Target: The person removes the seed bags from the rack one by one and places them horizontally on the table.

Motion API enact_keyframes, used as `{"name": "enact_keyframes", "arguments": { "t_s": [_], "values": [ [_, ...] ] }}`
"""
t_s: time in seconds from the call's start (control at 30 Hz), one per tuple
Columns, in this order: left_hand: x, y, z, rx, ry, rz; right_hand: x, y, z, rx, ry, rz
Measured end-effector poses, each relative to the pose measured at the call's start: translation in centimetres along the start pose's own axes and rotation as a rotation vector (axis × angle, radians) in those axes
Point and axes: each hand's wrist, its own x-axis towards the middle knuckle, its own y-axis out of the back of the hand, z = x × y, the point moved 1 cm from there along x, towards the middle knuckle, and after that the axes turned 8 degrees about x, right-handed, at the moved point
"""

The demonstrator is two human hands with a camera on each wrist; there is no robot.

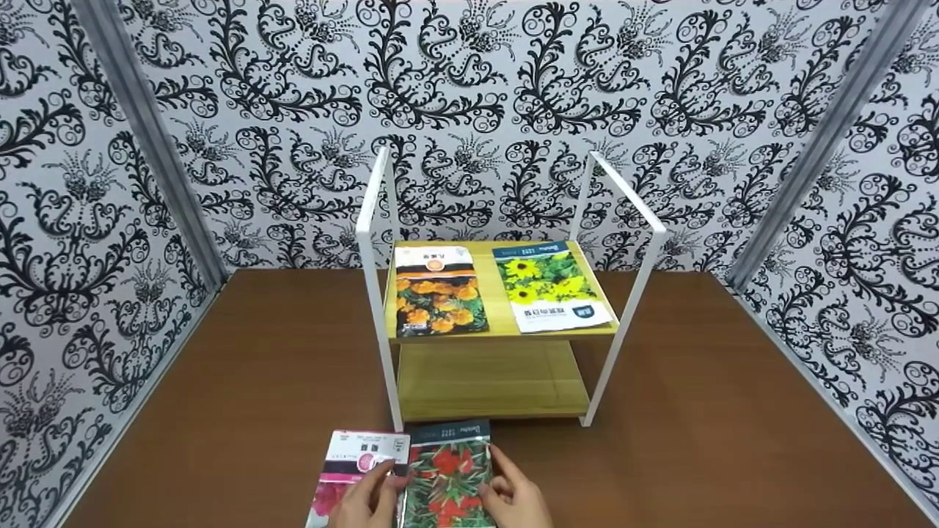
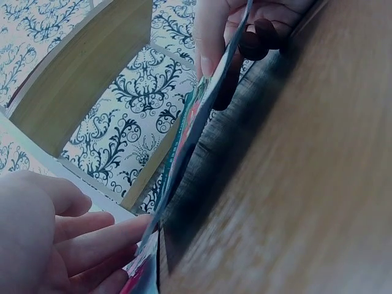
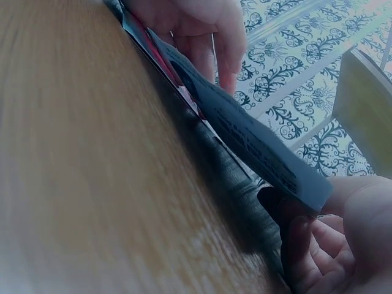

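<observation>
Already shelved: marigold packet (image 1: 438, 297), nine o'clock; yellow-flower packet (image 1: 549, 286), three; remaining: right hand's (image 1: 515, 494) pinched red-flower packet (image 1: 447, 473); pink-flower packet (image 1: 342, 463) under unclenched left hand (image 1: 369, 500).

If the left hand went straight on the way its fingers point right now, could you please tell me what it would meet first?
Probably the red-flowered packet: its near side edge lies right by the left hand, perhaps touching the fingers, though exact contact is hard to judge.

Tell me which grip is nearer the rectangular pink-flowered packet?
Left. Left grip is at the pink packet; right grip is farther right, pinching the rectangular red-flowered packet.
</observation>
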Motion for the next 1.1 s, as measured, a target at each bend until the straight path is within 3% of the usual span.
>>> {"name": "enact_keyframes", "arguments": {
  "t_s": [0.3, 0.57, 0.8, 0.97, 1.1],
  "values": [
    [-0.02, -0.22, -0.35, 0.017, -0.059, 0.043, 0.2, -0.08, 0.37, -0.126, 0.02, 0.049],
    [0.18, 0.17, 0.37, -0.019, 0.086, -0.101, 0.25, -0.09, 0.34, -0.184, 0.133, 0.068],
    [0.16, 0.22, 0.32, 0.006, 0.025, -0.051, 0.18, -0.27, 0.27, -0.239, 0.079, 0.144],
    [0.04, 0.31, 0.29, -0.078, 0.006, 0.008, 0.13, -0.36, 0.08, -0.21, 0.058, 0.156],
    [-0.01, 0.53, 0.44, -0.177, 0.06, 0.019, 0.04, -0.47, -0.07, -0.196, 0.061, 0.171]
  ]
}}
